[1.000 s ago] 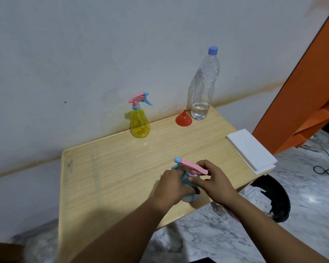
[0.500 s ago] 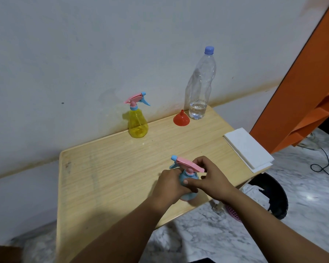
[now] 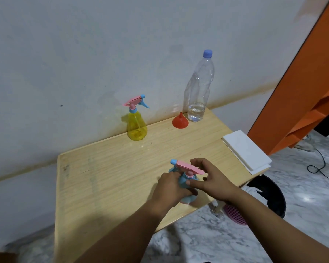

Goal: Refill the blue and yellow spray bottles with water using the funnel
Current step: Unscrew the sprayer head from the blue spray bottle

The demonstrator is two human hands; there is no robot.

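The blue spray bottle [image 3: 184, 179] stands near the front edge of the wooden table [image 3: 110, 171], topped by a pink trigger head. My left hand [image 3: 169, 188] wraps around its body. My right hand [image 3: 211, 177] pinches the collar below the trigger head with thumb and fingers. The yellow spray bottle [image 3: 136, 126] stands upright at the back by the wall, its pink head in place. A red funnel [image 3: 180, 121] sits spout-up at the back right. Beside the funnel stands a tall clear water bottle [image 3: 198, 88] with a blue cap and a little water at the bottom.
A white folded cloth or pad [image 3: 246, 150] lies on the table's right end, overhanging slightly. A black bin [image 3: 270, 194] and a pink round item [image 3: 234, 213] sit on the marble floor below. An orange panel [image 3: 308, 82] rises at the right.
The trigger head has turned a little under my right hand's fingers, while my left hand keeps its hold on the blue bottle. Nothing else on the table has moved.
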